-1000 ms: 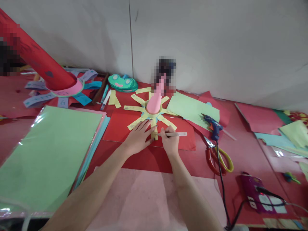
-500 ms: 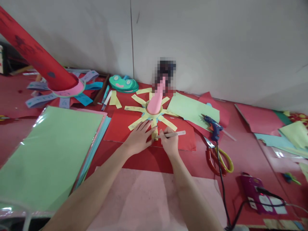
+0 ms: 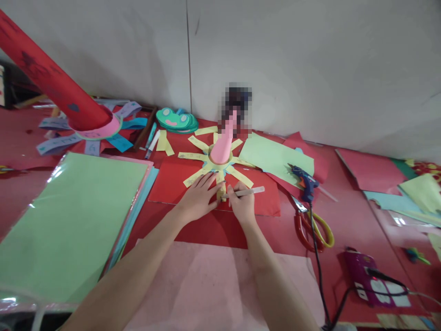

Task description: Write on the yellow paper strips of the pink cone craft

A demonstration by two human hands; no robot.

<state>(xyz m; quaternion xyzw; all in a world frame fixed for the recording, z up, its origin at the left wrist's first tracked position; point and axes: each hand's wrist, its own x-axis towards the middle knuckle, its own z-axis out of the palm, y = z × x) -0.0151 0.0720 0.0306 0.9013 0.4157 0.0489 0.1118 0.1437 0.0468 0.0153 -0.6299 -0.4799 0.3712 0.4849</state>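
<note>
A pink paper cone [image 3: 222,149] stands in a yellow ring from which several yellow strips [image 3: 190,156] spread out, over a red sheet [image 3: 165,180]. My left hand [image 3: 199,198] lies with fingers spread on the lower strips, left of the strip that points toward me. My right hand [image 3: 242,202] grips a pale marker [image 3: 254,191], its tip at that same strip. The far end of the cone runs into a blurred patch.
Green sheets lie in a stack [image 3: 79,220] at left, below a red paper tube [image 3: 51,73]. At right are a glue gun [image 3: 306,181], scissors [image 3: 322,230] and a purple box [image 3: 368,276] with cables. A pink sheet [image 3: 206,285] lies in front.
The marker and my right hand have shifted very slightly left. My left hand stays in place on the strips.
</note>
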